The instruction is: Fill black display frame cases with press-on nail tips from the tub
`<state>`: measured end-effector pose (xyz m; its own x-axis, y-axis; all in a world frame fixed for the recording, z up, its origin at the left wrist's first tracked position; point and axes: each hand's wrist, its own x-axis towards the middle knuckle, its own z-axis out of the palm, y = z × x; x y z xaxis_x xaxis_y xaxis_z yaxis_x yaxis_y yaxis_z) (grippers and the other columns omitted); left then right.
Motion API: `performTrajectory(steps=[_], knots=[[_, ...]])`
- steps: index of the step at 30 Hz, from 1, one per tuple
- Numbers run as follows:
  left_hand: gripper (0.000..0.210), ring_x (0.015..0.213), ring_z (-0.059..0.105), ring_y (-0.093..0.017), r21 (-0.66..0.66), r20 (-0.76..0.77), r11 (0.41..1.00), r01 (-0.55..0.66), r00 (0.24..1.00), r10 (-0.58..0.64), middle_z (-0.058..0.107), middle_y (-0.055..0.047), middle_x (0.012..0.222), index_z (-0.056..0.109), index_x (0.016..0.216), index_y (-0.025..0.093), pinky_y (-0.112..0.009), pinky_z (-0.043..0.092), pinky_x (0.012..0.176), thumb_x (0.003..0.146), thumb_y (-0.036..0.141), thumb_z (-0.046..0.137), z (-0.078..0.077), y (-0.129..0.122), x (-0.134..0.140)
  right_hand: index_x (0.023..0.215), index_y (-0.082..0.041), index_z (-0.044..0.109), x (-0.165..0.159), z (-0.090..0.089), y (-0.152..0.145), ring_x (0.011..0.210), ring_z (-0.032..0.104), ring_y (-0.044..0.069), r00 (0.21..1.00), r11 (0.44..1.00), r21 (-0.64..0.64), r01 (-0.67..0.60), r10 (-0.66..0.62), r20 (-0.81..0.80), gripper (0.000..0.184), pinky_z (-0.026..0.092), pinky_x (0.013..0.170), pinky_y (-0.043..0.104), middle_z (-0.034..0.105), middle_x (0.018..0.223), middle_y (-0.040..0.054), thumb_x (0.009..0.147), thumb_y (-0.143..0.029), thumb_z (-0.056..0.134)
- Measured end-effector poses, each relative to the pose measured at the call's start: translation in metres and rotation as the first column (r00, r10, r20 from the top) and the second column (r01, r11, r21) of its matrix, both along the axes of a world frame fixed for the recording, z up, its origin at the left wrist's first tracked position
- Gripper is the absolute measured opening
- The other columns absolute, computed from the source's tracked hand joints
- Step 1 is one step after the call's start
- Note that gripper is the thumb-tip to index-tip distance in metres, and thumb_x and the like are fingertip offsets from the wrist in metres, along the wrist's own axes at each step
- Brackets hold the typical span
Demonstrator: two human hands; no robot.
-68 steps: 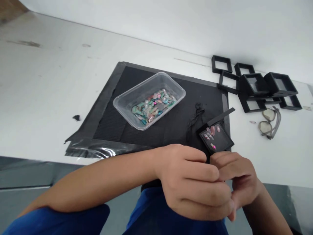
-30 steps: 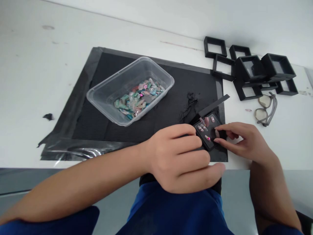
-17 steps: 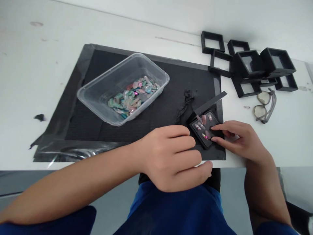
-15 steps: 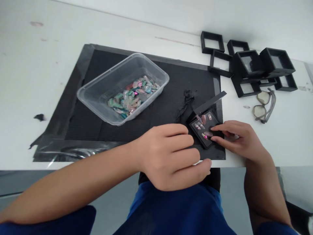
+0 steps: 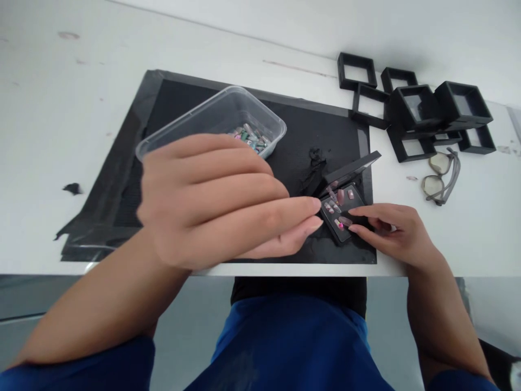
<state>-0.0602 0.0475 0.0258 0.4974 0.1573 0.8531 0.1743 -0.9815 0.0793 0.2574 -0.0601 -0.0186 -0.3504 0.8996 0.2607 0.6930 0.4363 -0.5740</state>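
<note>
My left hand [image 5: 220,201] is raised close to the camera, palm turned away, in front of the clear plastic tub [image 5: 260,106]. Its fingers are pressed together and the thumb lies near the index tip; anything between them is hidden. Small decorated press-on nails [image 5: 252,136] show in the tub's right end. A small black box [image 5: 337,237] stands with its hinged lid [image 5: 352,168] raised. Several pink and clear nails [image 5: 331,206] lie on its dark insert. My right hand [image 5: 393,233] rests over the box's right side, thumb and index tips apart beside a pinkish nail [image 5: 345,221].
A taped black mat [image 5: 293,119] lies under the tub and box. Several black square frames [image 5: 370,106], some stacked, stand at the back right. Folded glasses [image 5: 442,176] lie in front of them. Crumpled black scraps [image 5: 315,163] sit behind the box. The white table's front edge [image 5: 285,270] is close.
My left hand has moved left and up from near the box, now covering much of the tub and its nails. My right hand has stayed at the box.
</note>
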Motion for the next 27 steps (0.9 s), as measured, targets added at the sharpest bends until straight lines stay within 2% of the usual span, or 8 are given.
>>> performTrajectory(steps=[1, 3, 7, 9, 12, 18, 24, 27], knots=[[0.013, 0.057, 0.062, -0.012, 0.127, 0.022, 0.992, 0.012, 1.0, -0.015, 0.07, 0.006, 0.066, 0.077, 0.094, 0.025, -0.033, 0.057, 0.059, 0.096, 0.038, 0.077, -0.005, 0.003, 0.002, 0.119, -0.024, 0.079, -0.001, 0.001, 0.001, 0.057, 0.049, 0.009, 1.0, 1.0, 0.001, -0.015, 0.015, -0.005, 0.021, 0.041, 0.055, 0.025, 0.065, 0.072, -0.0043, 0.098, -0.026, 0.078], [0.016, 0.052, 0.061, -0.012, 0.251, 0.025, 0.968, 0.025, 0.999, -0.032, 0.071, 0.005, 0.066, 0.075, 0.093, 0.023, -0.034, 0.057, 0.055, 0.1, 0.036, 0.071, -0.009, 0.003, 0.005, 0.118, -0.025, 0.081, -0.004, 0.002, 0.003, 0.056, 0.047, 0.008, 0.999, 0.999, -0.001, -0.045, 0.045, -0.009, 0.019, 0.038, 0.052, 0.025, 0.065, 0.072, -0.0041, 0.1, -0.023, 0.074], [0.011, 0.058, 0.07, -0.013, 0.205, -0.238, 0.976, 0.077, 0.971, -0.027, 0.075, 0.006, 0.069, 0.077, 0.092, 0.024, -0.033, 0.064, 0.061, 0.098, 0.033, 0.076, 0.005, -0.008, 0.001, 0.111, -0.023, 0.084, -0.007, 0.004, 0.006, 0.053, 0.045, 0.007, 0.997, 0.997, 0.008, -0.075, 0.075, -0.005, 0.017, 0.035, 0.049, 0.025, 0.065, 0.07, -0.0035, 0.102, -0.02, 0.07], [0.011, 0.061, 0.072, -0.014, 0.212, -0.314, 0.972, 0.098, 0.949, -0.027, 0.075, 0.007, 0.068, 0.078, 0.09, 0.025, -0.032, 0.066, 0.064, 0.097, 0.033, 0.078, 0.014, -0.012, -0.001, 0.111, -0.023, 0.084, -0.007, 0.003, 0.005, 0.054, 0.048, 0.008, 0.998, 0.998, 0.008, -0.064, 0.064, 0.002, 0.016, 0.036, 0.05, 0.025, 0.068, 0.072, -0.0025, 0.102, -0.021, 0.07], [0.014, 0.059, 0.071, -0.013, 0.221, -0.298, 0.971, 0.085, 0.954, -0.015, 0.073, 0.007, 0.066, 0.078, 0.087, 0.026, -0.031, 0.065, 0.062, 0.098, 0.034, 0.075, 0.017, -0.012, 0.0, 0.106, -0.022, 0.083, -0.008, 0.002, 0.005, 0.055, 0.052, 0.009, 0.999, 0.999, 0.011, -0.04, 0.039, 0.027, 0.012, 0.041, 0.052, 0.025, 0.07, 0.072, -0.0022, 0.1, -0.024, 0.073], [0.014, 0.057, 0.068, -0.01, 0.229, -0.28, 0.969, 0.086, 0.96, -0.019, 0.071, 0.009, 0.066, 0.076, 0.086, 0.029, -0.027, 0.062, 0.059, 0.099, 0.034, 0.073, 0.012, -0.01, 0.006, 0.097, -0.023, 0.078, -0.008, 0.002, 0.003, 0.055, 0.053, 0.01, 0.999, 0.999, 0.026, -0.019, 0.018, 0.046, 0.007, 0.044, 0.054, 0.025, 0.064, 0.066, -0.0044, 0.1, -0.024, 0.072], [0.015, 0.056, 0.071, -0.013, 0.211, -0.31, 0.974, 0.079, 0.951, -0.01, 0.073, 0.007, 0.065, 0.079, 0.088, 0.027, -0.031, 0.063, 0.059, 0.1, 0.034, 0.072, 0.011, -0.011, 0.002, 0.093, -0.024, 0.075, -0.001, -0.001, -0.001, 0.054, 0.052, 0.01, 0.984, 0.953, 0.293, 0.076, -0.12, 0.135, 0.009, 0.04, 0.052, 0.028, 0.061, 0.062, -0.0049, 0.094, -0.016, 0.078], [0.016, 0.057, 0.071, -0.013, 0.203, -0.31, 0.976, 0.078, 0.951, -0.011, 0.074, 0.007, 0.064, 0.08, 0.089, 0.027, -0.031, 0.064, 0.06, 0.101, 0.033, 0.071, 0.01, -0.009, 0.001, 0.088, -0.023, 0.073, 0.003, -0.001, -0.002, 0.055, 0.052, 0.012, 0.956, 0.904, 0.426, 0.03, -0.15, 0.251, 0.013, 0.039, 0.053, 0.03, 0.061, 0.061, -0.0046, 0.091, -0.014, 0.082]])
